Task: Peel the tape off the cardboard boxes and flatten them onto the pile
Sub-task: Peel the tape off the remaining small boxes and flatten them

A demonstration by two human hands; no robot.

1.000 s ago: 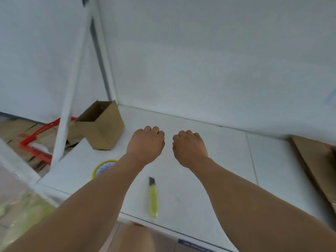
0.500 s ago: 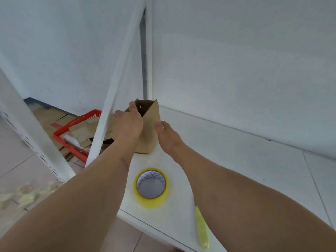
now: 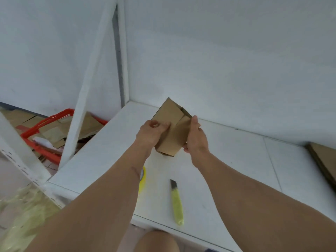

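Note:
A small brown cardboard box [image 3: 171, 122] is held tilted above the white shelf [image 3: 236, 160], its closed flaps facing me. My left hand [image 3: 152, 131] grips its left side, thumb and fingers curled at the flap seam. My right hand [image 3: 195, 137] clasps the right side, thumb up along the edge. A pile of flattened cardboard [image 3: 323, 160] lies at the shelf's right end.
A yellow utility knife [image 3: 176, 202] lies near the shelf's front edge. A yellow tape roll [image 3: 142, 179] shows partly behind my left forearm. On the floor to the left, a red basket [image 3: 45, 124] holds cardboard scraps. A slanted white upright [image 3: 87, 88] stands left.
Both hands have lifted the box from the shelf's back left corner, brought it toward me and tipped it over. One second ago both fists rested on the shelf.

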